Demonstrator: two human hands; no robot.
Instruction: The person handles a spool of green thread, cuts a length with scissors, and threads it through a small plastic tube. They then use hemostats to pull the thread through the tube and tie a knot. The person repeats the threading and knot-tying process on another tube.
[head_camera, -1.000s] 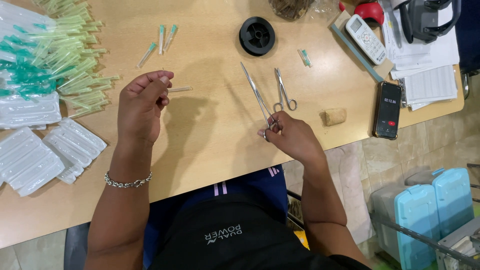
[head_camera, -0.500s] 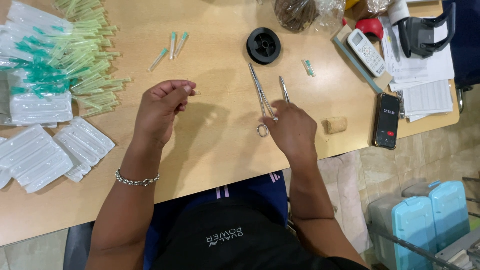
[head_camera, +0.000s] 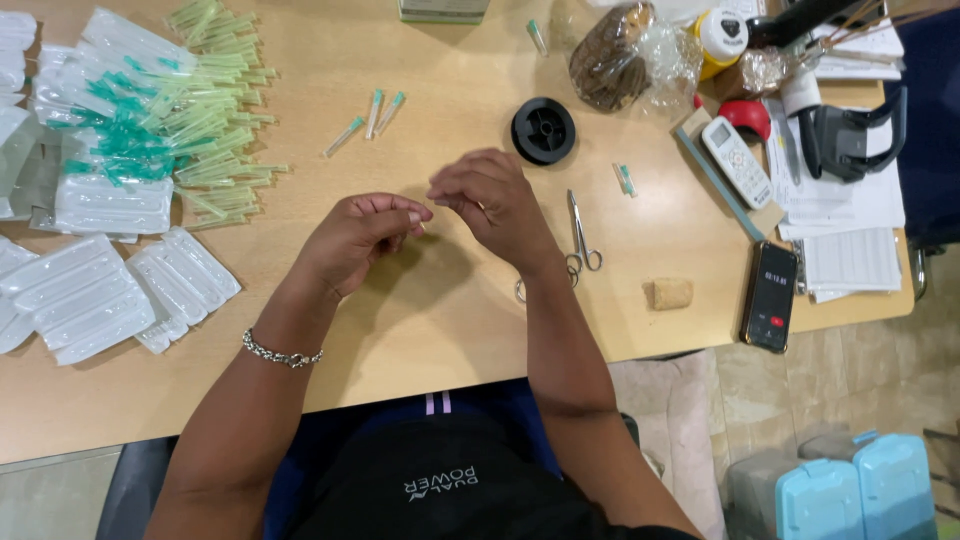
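Head view shows left hand (head_camera: 360, 235) and right hand (head_camera: 490, 200) pinched fingertip-to-fingertip on something too small to identify, scissors (head_camera: 580, 235) idle just right of them, capped needles (head_camera: 210, 140) piled far left.

Beyond the right hand (head_camera: 492, 205) lies a black spool (head_camera: 543, 130); right of it, silver scissors (head_camera: 581, 235), a tan block (head_camera: 671, 293) and a black phone (head_camera: 772, 296). Left of the left hand (head_camera: 355, 238), pale green capped needles (head_camera: 205, 130) and clear white packets (head_camera: 85, 290) cover the light wood table (head_camera: 440, 320).

We cannot tell what our left hand (head_camera: 362, 238) and right hand (head_camera: 490, 200) pinch between fingertips; our right wrist hides part of the scissors (head_camera: 580, 238).
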